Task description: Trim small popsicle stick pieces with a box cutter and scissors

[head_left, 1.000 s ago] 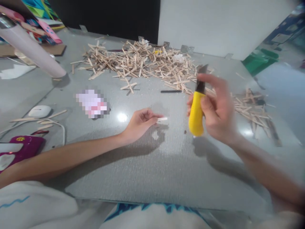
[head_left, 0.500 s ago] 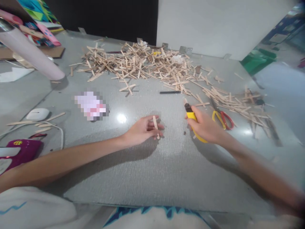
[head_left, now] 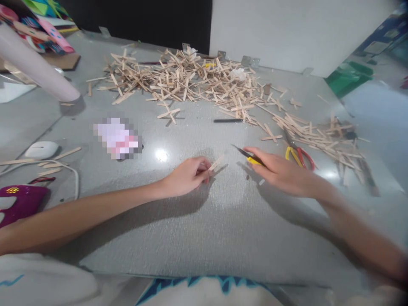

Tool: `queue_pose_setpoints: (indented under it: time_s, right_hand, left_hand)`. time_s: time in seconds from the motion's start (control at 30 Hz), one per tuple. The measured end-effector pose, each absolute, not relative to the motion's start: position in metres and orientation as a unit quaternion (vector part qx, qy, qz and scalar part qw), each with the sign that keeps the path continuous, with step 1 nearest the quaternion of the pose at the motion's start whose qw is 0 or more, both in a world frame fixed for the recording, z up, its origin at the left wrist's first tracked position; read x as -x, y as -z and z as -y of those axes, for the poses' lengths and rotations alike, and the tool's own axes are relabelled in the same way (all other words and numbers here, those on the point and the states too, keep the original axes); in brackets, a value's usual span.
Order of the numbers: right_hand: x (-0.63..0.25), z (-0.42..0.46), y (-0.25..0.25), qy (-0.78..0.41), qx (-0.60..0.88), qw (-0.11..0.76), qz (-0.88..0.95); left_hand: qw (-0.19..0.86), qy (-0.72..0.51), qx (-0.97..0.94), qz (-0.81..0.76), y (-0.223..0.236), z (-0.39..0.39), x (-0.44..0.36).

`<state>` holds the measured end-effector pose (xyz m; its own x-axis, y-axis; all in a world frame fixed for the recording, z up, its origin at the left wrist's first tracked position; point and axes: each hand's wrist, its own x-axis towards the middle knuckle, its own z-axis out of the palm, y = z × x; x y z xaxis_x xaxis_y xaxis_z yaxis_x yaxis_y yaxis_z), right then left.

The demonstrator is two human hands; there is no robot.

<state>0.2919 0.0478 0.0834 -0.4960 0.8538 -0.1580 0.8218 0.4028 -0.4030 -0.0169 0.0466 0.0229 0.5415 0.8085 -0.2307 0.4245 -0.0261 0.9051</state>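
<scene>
My left hand (head_left: 188, 174) rests on the grey table (head_left: 204, 225) and pinches a short wooden stick (head_left: 217, 162) between thumb and fingers, its free end pointing up and right. My right hand (head_left: 280, 172) lies low on the table just right of it, closed round a yellow utility knife (head_left: 251, 158). The knife's dark blade (head_left: 240, 151) points left toward the stick, a short gap apart from it.
A large heap of wooden sticks and glued crosses (head_left: 191, 83) covers the far side, trailing right (head_left: 318, 134). Yellow-and-red pliers (head_left: 299, 155) lie right of my hand. A black pen (head_left: 228, 120), a blurred package (head_left: 117, 138), a white mouse (head_left: 41, 149), a magenta glue gun (head_left: 19, 199) and a pink tube (head_left: 35, 68) are nearby.
My right hand came down from mid-air to the table with the knife and turned its blade toward the stick. My left hand rotated the stick so its end points right.
</scene>
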Motion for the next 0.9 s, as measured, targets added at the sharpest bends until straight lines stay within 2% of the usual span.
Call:
queue_pose_setpoints:
  time_s: [0.13,0.37,0.9]
  right_hand:
    - [-0.296,-0.048,-0.084,-0.222,0.406,0.071,0.883]
    - [-0.290,-0.053,-0.083,-0.235,0.360,0.014,0.903]
    - [-0.288,-0.057,-0.078,-0.240,0.347,0.005,0.906]
  left_hand:
    - [0.485,-0.155,-0.734,-0.450,-0.026,-0.049,0.018]
    - [0.430,-0.144,-0.773,-0.444,-0.025,-0.052,0.017]
    - [0.460,-0.091,-0.772,-0.430,-0.028,-0.059,0.017]
